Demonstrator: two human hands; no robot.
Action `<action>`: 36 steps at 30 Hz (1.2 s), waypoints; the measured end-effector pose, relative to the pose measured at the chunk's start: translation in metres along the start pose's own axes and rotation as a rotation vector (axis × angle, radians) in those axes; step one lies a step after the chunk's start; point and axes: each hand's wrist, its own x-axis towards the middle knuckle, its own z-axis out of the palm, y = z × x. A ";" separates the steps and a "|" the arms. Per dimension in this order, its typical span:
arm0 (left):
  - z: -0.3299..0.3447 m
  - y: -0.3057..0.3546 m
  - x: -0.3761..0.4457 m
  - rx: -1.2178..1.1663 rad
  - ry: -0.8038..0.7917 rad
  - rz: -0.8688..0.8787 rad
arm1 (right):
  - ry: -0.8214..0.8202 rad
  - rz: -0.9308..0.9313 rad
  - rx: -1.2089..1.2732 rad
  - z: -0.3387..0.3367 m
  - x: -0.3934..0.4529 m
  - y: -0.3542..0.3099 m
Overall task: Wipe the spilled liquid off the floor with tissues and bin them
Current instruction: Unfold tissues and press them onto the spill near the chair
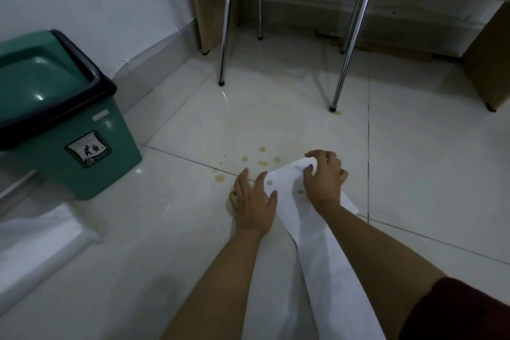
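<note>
Nearest the camera, a dark red sleeve (466,309) covered the right upper arm, and a long white tissue (320,251) ran between the 2 forearms toward the hands. Its far end lay spread on the white tiled floor (427,163), with 2 small yellowish stains soaked into the sheet between the hands. The left hand (254,201) lay flat, palm down, fingers straight and spread, its thumb side touching the tissue's left edge; whether the rest of the palm rested on tissue or bare tile could not be told. The right hand (325,182) sat on top of the tissue with its fingers bent, fingertips pressing down on the sheet near its far corner. The hands were apart, the tissue showing between them.

Just beyond the fingertips, the spilled liquid (262,163) showed as scattered yellowish drops, some straddling a tile joint. At the left edge lay a white plastic-wrapped pack (41,240), and behind it stood a green bin (69,124) with a black rim and a swing lid, set against the wall. Farther back, chrome chair legs (225,36) stood on the tiles, with a small yellowish spot at the foot of the near right leg, and wooden furniture panels rose behind them.
</note>
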 end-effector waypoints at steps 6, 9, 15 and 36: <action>-0.050 -0.048 -0.005 0.057 0.158 -0.221 | -0.143 -0.193 0.076 0.018 -0.037 -0.066; -0.083 -0.086 -0.019 0.118 0.168 -0.309 | -0.221 -0.299 0.094 0.026 -0.061 -0.102; -0.147 -0.142 -0.046 0.207 0.224 -0.481 | -0.337 -0.415 0.119 0.047 -0.107 -0.155; -0.269 -0.253 -0.067 0.733 0.277 -0.356 | -0.832 -0.711 0.065 0.105 -0.223 -0.269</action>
